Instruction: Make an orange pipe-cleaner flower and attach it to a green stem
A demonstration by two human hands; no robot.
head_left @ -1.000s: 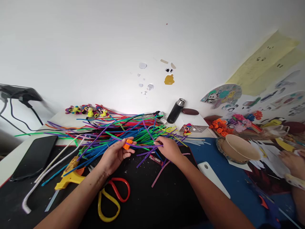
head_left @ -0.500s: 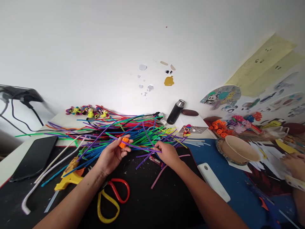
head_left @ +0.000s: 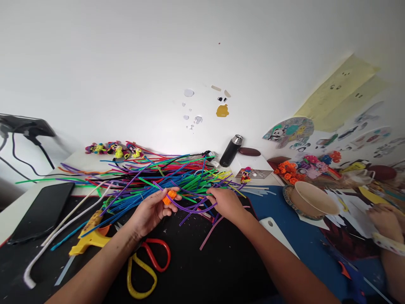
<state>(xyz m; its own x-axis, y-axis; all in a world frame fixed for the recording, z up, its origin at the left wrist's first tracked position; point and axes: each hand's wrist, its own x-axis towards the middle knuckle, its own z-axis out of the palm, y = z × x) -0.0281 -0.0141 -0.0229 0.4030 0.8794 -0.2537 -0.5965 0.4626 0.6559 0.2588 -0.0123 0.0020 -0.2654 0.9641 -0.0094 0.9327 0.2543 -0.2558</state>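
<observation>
My left hand (head_left: 151, 214) is closed in a pinch around a small orange bundle (head_left: 170, 197), which looks like tightly bent pipe cleaner. A purple pipe cleaner (head_left: 193, 211) runs from this bundle and sags in a curve toward my right hand (head_left: 228, 206). The fingers of my right hand are closed on its other end; their tips are partly hidden. Just beyond both hands spreads a heap of loose pipe cleaners (head_left: 126, 202) in blue, green, red and purple. Scissors (head_left: 141, 276) with one red and one yellow handle loop lie near my left forearm.
A yellow glue gun (head_left: 91, 241) and a black phone (head_left: 41, 213) lie on the left. Behind stand a black flask (head_left: 230, 151) and a small figure (head_left: 247, 174). To the right are a white slab (head_left: 278, 236), a bowl (head_left: 316, 198) and another person's hand (head_left: 384, 219).
The purple pipe cleaner, nearly straight before, now bows downward between my hands. My left hand with the orange bundle has shifted slightly right. The whole view has moved a little.
</observation>
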